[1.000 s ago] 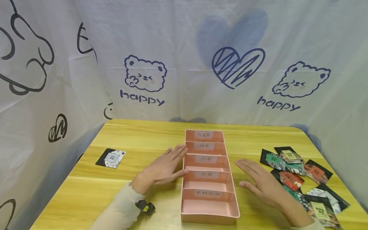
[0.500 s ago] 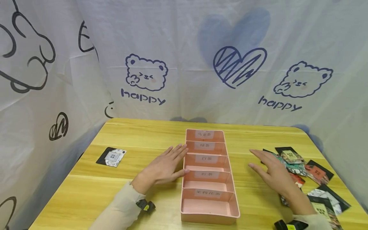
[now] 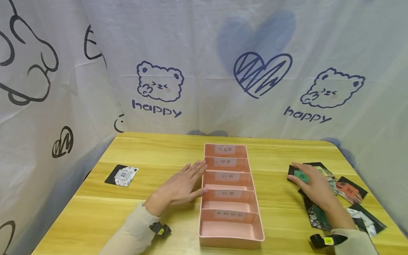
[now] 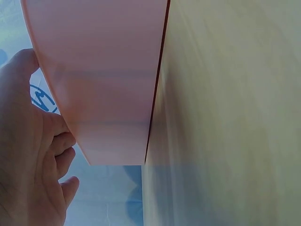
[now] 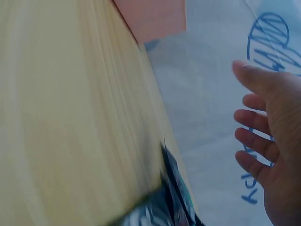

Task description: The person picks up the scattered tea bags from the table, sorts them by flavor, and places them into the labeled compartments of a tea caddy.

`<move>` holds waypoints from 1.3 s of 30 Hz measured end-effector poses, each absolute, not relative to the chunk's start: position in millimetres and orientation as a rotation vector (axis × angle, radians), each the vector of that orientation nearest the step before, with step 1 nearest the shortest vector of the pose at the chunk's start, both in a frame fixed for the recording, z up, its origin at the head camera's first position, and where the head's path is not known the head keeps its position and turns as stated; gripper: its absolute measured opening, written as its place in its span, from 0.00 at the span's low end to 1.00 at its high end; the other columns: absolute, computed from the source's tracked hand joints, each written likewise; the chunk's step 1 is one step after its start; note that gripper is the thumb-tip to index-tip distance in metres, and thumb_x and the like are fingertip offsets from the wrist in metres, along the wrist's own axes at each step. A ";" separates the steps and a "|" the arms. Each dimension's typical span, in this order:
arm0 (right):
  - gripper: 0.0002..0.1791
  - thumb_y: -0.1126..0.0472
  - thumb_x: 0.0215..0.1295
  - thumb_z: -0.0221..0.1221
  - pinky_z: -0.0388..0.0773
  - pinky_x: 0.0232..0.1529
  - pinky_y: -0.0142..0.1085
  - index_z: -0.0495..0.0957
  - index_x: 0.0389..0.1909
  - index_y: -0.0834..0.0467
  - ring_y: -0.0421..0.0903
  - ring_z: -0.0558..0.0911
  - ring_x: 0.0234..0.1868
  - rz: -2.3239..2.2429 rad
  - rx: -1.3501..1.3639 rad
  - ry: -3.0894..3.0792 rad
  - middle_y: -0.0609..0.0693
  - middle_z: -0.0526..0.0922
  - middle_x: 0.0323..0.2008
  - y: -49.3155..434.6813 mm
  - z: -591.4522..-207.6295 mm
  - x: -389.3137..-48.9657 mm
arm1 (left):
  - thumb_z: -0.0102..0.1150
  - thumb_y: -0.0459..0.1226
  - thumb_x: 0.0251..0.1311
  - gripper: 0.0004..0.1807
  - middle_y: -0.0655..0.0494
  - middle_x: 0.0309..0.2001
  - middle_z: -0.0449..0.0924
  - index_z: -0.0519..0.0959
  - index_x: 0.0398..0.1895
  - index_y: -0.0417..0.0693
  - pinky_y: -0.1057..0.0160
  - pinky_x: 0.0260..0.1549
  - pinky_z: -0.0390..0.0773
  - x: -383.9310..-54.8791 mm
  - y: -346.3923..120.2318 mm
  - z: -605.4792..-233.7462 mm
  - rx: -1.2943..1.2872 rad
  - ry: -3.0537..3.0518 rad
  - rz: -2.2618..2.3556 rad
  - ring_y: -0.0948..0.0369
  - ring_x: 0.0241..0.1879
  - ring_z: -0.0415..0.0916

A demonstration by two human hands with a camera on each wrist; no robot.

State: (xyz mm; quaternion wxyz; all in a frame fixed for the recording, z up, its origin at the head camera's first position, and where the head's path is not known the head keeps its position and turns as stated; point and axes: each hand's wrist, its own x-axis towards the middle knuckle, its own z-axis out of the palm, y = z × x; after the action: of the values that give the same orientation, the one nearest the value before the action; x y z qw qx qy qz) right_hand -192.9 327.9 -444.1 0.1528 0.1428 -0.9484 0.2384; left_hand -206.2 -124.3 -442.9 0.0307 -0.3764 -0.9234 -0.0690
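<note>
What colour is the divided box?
The box is light pink; the head view shows it best.

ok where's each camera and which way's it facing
Head: on the head, facing forward and down at the box and packets; left hand, right hand and sleeves show.
Left wrist: worn there, facing the box's side; left hand shows.
Right wrist: worn there, facing across the table; right hand shows.
Wrist views share box, table and cloth.

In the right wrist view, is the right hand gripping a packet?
No, the right hand holds nothing, with a visible gap between it and the packets.
</note>
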 end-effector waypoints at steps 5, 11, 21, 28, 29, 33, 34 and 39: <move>0.34 0.48 0.67 0.61 0.65 0.52 0.70 0.69 0.66 0.65 0.72 0.68 0.59 0.669 0.374 -2.783 0.71 0.71 0.60 343.0 -444.5 -196.8 | 0.28 0.65 0.71 0.45 0.48 0.78 0.40 0.45 0.78 0.42 0.53 0.73 0.42 -206.7 -125.8 -443.3 -1.154 -2.840 -0.230 0.53 0.76 0.39; 0.37 0.44 0.68 0.59 0.65 0.51 0.71 0.67 0.67 0.67 0.73 0.68 0.59 0.637 0.291 -2.913 0.73 0.68 0.62 358.4 -441.7 -202.2 | 0.28 0.65 0.70 0.46 0.48 0.78 0.39 0.45 0.78 0.42 0.53 0.73 0.42 -207.4 -125.0 -443.1 -1.155 -2.844 -0.236 0.53 0.76 0.39; 0.43 0.38 0.65 0.58 0.68 0.48 0.70 0.67 0.67 0.67 0.75 0.68 0.57 0.657 0.228 -3.049 0.75 0.66 0.63 381.7 -457.1 -212.1 | 0.28 0.65 0.71 0.45 0.48 0.78 0.41 0.46 0.78 0.41 0.51 0.73 0.44 -207.2 -122.9 -442.3 -1.173 -2.834 -0.235 0.51 0.76 0.41; 0.40 0.38 0.67 0.57 0.65 0.50 0.72 0.66 0.69 0.63 0.77 0.65 0.59 0.722 0.215 -3.054 0.75 0.65 0.63 392.8 -467.7 -215.7 | 0.28 0.65 0.71 0.46 0.48 0.78 0.40 0.46 0.78 0.41 0.51 0.73 0.44 -206.9 -124.2 -441.9 -1.165 -2.842 -0.242 0.52 0.76 0.40; 0.40 0.38 0.67 0.56 0.66 0.49 0.72 0.66 0.69 0.63 0.77 0.65 0.59 0.721 0.212 -3.058 0.75 0.65 0.63 393.7 -468.9 -216.2 | 0.28 0.65 0.71 0.46 0.48 0.78 0.40 0.46 0.78 0.41 0.51 0.73 0.44 -206.8 -124.6 -441.9 -1.164 -2.841 -0.243 0.52 0.76 0.41; 0.41 0.37 0.68 0.54 0.67 0.47 0.71 0.63 0.71 0.62 0.77 0.66 0.58 0.743 0.183 -3.094 0.76 0.62 0.65 396.4 -473.7 -217.6 | 0.28 0.65 0.71 0.46 0.48 0.78 0.40 0.46 0.78 0.40 0.50 0.73 0.45 -206.4 -125.9 -442.2 -1.161 -2.843 -0.243 0.51 0.76 0.41; 0.42 0.37 0.68 0.54 0.67 0.48 0.71 0.61 0.72 0.62 0.77 0.66 0.59 0.743 0.176 -3.100 0.76 0.62 0.65 396.9 -474.6 -217.7 | 0.28 0.65 0.71 0.46 0.48 0.78 0.40 0.46 0.78 0.40 0.50 0.73 0.45 -206.3 -126.0 -442.3 -1.163 -2.842 -0.241 0.51 0.76 0.41; 0.48 0.37 0.66 0.57 0.62 0.52 0.73 0.56 0.74 0.65 0.78 0.61 0.61 0.731 0.196 -3.117 0.77 0.60 0.66 398.2 -479.0 -217.6 | 0.27 0.65 0.70 0.46 0.48 0.78 0.39 0.45 0.78 0.42 0.52 0.73 0.44 -206.2 -126.0 -443.0 -1.164 -2.854 -0.237 0.52 0.76 0.40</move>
State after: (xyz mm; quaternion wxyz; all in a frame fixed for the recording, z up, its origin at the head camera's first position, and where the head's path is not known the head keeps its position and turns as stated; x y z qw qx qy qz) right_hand -217.6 398.2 -479.0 -0.0328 0.0611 -0.9712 0.2278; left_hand -206.2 -126.0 -443.0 0.0250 -0.3764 -0.9230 -0.0765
